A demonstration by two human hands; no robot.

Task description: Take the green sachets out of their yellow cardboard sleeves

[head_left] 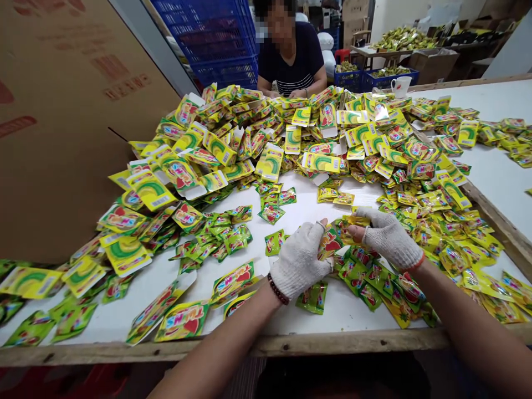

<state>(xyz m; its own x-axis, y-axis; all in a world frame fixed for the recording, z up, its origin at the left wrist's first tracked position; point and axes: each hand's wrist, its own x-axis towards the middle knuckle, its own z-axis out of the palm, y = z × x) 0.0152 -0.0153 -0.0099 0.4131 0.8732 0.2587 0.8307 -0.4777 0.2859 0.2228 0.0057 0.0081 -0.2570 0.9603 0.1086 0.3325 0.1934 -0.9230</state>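
My left hand, in a white glove with bare fingertips, is closed around a small printed carton with red and green lettering. My right hand, gloved the same way, pinches a yellow sachet at the carton's right end. Whether the sachet is partly inside the carton I cannot tell. Below my hands lie green sachets with red fruit prints. To the right spreads a heap of yellow sachets. Several flat-lying cartons rest left of my left wrist.
A large pile of yellow-green cartons covers the table's far side. A big cardboard box stands at the left. Wooden strips edge the white table. Across sits another person; a white cup and blue crates are behind the pile.
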